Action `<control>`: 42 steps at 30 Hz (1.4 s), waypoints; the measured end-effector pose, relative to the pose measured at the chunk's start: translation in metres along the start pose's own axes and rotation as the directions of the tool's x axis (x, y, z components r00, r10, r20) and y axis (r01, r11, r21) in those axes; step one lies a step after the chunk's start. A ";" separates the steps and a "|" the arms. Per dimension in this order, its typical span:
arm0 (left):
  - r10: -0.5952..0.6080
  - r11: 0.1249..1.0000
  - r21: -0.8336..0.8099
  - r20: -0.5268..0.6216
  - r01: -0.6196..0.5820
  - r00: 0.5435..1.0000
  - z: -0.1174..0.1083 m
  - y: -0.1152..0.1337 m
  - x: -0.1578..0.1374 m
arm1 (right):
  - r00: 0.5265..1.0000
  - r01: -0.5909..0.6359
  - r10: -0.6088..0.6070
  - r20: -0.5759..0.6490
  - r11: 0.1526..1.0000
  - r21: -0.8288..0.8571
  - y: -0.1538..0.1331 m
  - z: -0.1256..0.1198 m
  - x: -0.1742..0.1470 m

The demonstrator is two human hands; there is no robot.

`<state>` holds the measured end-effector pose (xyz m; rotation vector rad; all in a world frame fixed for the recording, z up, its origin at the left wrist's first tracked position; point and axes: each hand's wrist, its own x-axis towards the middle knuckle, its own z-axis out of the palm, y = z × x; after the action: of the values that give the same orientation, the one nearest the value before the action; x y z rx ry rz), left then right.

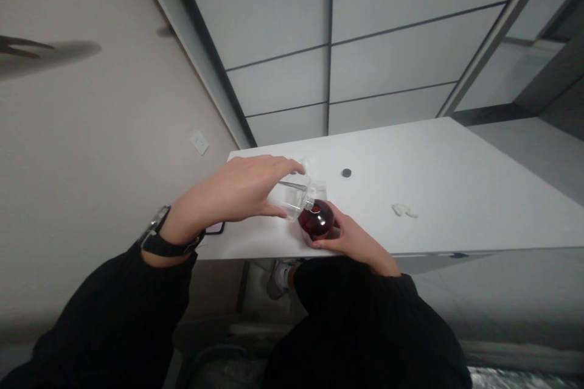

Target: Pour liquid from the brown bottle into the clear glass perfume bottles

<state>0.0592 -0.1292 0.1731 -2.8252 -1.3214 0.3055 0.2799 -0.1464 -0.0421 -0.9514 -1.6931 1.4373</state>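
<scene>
My left hand [255, 189] is closed round a clear glass bottle [292, 197], tipped so that its neck points down to the right. The bottle's mouth is at the top opening of a dark red, rounded vessel [318, 220]. Around the right side of that vessel is my right hand [349, 234], steadying it near the table's front edge. Behind the two, partly hidden, a clear transparent object [319, 189] shows; its kind I cannot make out. A small dark round cap [347, 173] lies on the table beyond my hands.
The white table [479, 194] runs to the right, with a crumpled white scrap [404, 210] on it. A phone-like object [215, 228] lies under my left wrist. White panelled sliding doors [387, 60] stand behind; a wall with a socket [199, 142] is at left.
</scene>
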 end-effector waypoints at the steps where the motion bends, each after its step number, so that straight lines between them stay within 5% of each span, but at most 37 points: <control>1: 0.001 1.000 0.001 -0.001 -0.001 1.000 0.000 0.001 0.000 | 1.000 0.001 -0.001 -0.002 1.000 0.000 0.000 0.000 0.000; 42: 0.062 0.986 0.151 0.022 -0.064 0.998 -0.019 0.026 0.005 | 0.999 0.043 -0.044 -0.011 0.998 -0.037 0.002 -0.001 -0.001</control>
<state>0.0855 -0.1412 0.1882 -2.7469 -1.1594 0.4140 0.2814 -0.1461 -0.0442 -0.9356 -1.7274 1.3741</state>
